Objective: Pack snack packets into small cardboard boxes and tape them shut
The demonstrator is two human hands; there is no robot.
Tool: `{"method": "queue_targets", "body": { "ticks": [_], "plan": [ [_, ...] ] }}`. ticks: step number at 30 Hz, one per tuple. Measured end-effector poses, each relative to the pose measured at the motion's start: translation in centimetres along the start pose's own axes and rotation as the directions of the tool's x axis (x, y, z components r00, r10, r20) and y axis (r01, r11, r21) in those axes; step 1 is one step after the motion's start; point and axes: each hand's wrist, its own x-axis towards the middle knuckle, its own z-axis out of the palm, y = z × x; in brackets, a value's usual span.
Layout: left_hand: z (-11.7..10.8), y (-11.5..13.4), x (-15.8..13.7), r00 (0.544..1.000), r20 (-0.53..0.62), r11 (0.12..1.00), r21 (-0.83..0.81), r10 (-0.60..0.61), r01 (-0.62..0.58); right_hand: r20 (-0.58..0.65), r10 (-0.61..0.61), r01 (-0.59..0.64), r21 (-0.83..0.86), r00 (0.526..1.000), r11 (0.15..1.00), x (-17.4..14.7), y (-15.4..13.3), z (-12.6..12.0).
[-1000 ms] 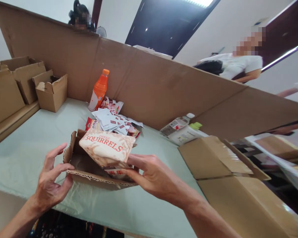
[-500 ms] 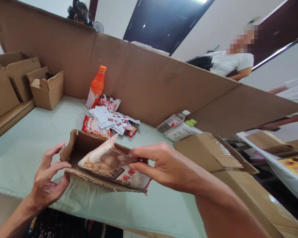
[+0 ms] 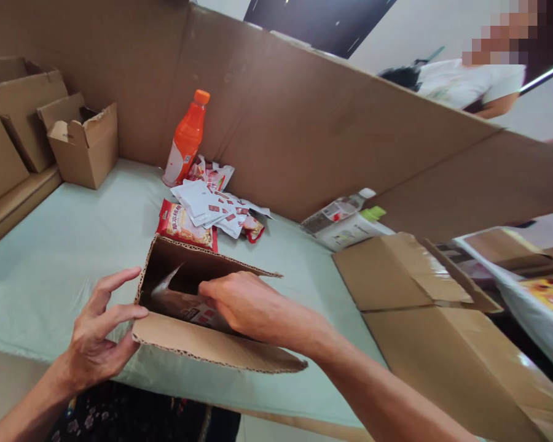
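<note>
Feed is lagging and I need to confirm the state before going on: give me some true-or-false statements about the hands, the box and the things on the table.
1. The right hand is inside the open cardboard box, on a snack pouch. True.
2. The left hand grips the orange bottle. False: it is at the box's left end; the bottle stands far back, untouched.
3. Loose packets lie between the bottle and the box. True.
4. The pouch lies on the table outside the box. False: it is inside the box.

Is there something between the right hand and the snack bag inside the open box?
Nothing visible: the right hand lies on the snack bag inside the open box, whose corner the left hand touches.
</note>
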Motion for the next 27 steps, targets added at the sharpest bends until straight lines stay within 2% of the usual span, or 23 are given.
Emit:
{"method": "queue_targets", "body": {
  "ticks": [10,15,20,24,25,27],
  "plan": [
    [-1.6,0.4,1.5,0.988,0.141,0.998,0.025,0.058,-0.063,0.117,0.015,-0.017,0.017,0.993,1.000,1.2,-0.4,-0.1],
    [-2.3,2.0,2.9,0.982,0.187,0.978,0.207,-0.001,-0.039,0.103,-0.060,0.056,0.042,0.993,0.998,0.5,-0.5,0.1],
    [-2.7,3.3,5.0,0.946,0.321,0.921,0.378,-0.040,-0.089,0.086,-0.126,0.122,0.050,0.988,0.991,0.6,-0.7,0.3],
    [-2.7,3.2,5.2,0.924,0.376,0.918,0.386,-0.070,-0.088,0.020,-0.186,0.182,0.121,0.982,0.976,-0.6,-0.6,0.3],
    [-2.7,2.9,4.9,0.926,0.371,0.926,0.369,-0.075,-0.073,-0.038,-0.209,0.212,0.155,0.977,0.965,-1.3,-0.3,0.1],
    [-2.4,2.3,4.1,0.932,0.352,0.947,0.319,-0.089,-0.030,-0.237,-0.225,0.280,0.237,0.945,0.930,-2.8,0.9,-0.7]
  ]
}}
